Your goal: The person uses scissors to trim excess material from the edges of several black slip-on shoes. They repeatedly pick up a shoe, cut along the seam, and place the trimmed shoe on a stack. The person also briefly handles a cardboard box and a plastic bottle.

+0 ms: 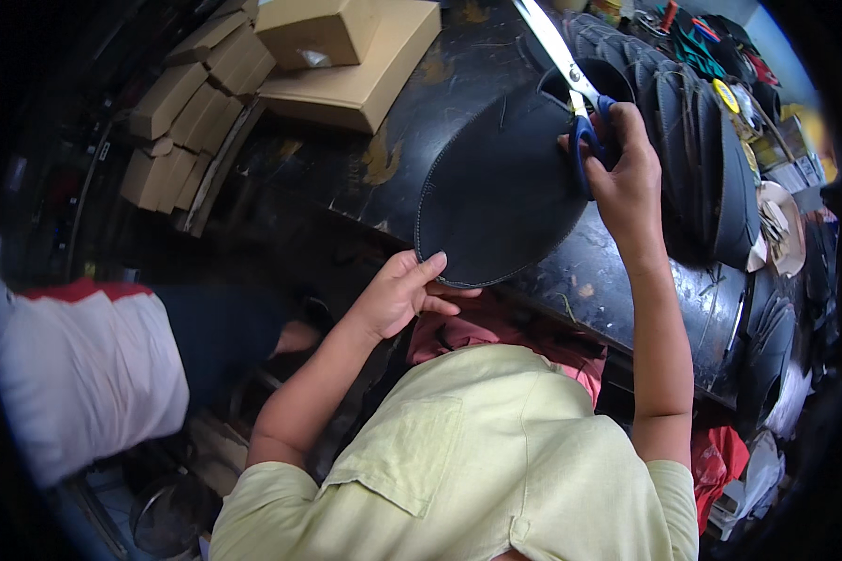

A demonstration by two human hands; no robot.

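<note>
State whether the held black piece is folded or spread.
Spread, as far as shows: the black piece presents a broad oval face with no fold across it. The scissors and right hand hide part of its edge.

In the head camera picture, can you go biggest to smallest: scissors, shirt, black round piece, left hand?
1. Shirt
2. Black round piece
3. Scissors and left hand: too close to rank; the scissors look longer, the hand chunkier.
</note>
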